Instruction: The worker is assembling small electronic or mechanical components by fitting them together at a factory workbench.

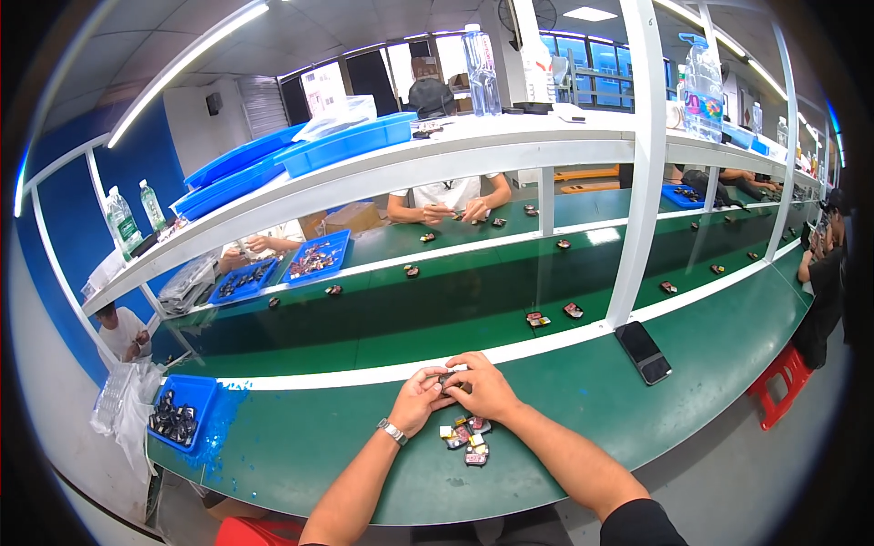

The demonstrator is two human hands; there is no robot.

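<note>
While the left hand [419,399] and the right hand [484,389] grip a small dark module [447,383] between their fingertips over the green table [583,419], the step in hand looks like close work on that one piece, and the next move seems to call for a light, steady pinch. Loose red-and-black modules [475,456] lie just nearer the table's front edge, a black phone [644,353] lies by its far edge, and a blue tray [208,407] of black parts [173,420] sits at its left end. Beyond, a belt [437,323] bearing more modules [537,320] runs beneath a white shelf [510,156], with co-workers [451,195] opposite
</note>
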